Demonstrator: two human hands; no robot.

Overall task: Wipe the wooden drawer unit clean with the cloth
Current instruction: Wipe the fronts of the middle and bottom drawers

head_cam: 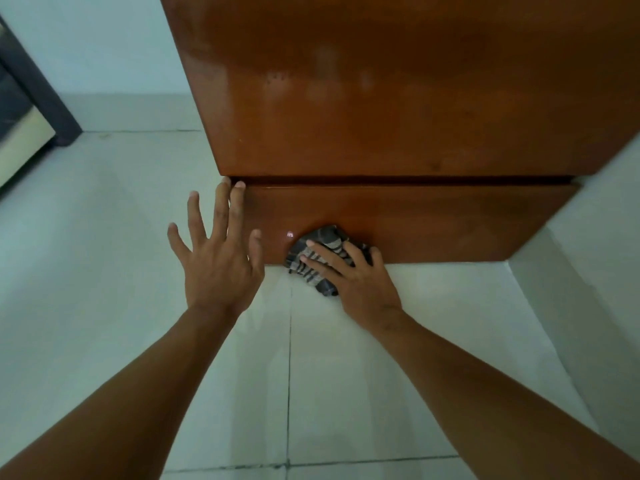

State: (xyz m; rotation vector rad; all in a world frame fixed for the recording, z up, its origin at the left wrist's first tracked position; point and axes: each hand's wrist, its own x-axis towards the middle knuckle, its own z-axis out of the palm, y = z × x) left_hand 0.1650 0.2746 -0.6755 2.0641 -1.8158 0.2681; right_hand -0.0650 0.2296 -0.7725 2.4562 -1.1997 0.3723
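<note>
The glossy brown wooden drawer unit (398,109) stands on the tiled floor and fills the upper right of the view. Its bottom drawer front (450,220) sits slightly forward below a dark gap. My right hand (356,282) presses a crumpled grey checked cloth (317,251) flat against the lower edge of that drawer front. My left hand (218,261) is spread open, holding nothing, with two fingertips touching the drawer's upper left corner.
Pale floor tiles (138,341) with dark grout lines spread below and to the left. A white wall (606,237) runs along the right of the unit. A dark-framed piece of furniture (31,109) stands at the far left.
</note>
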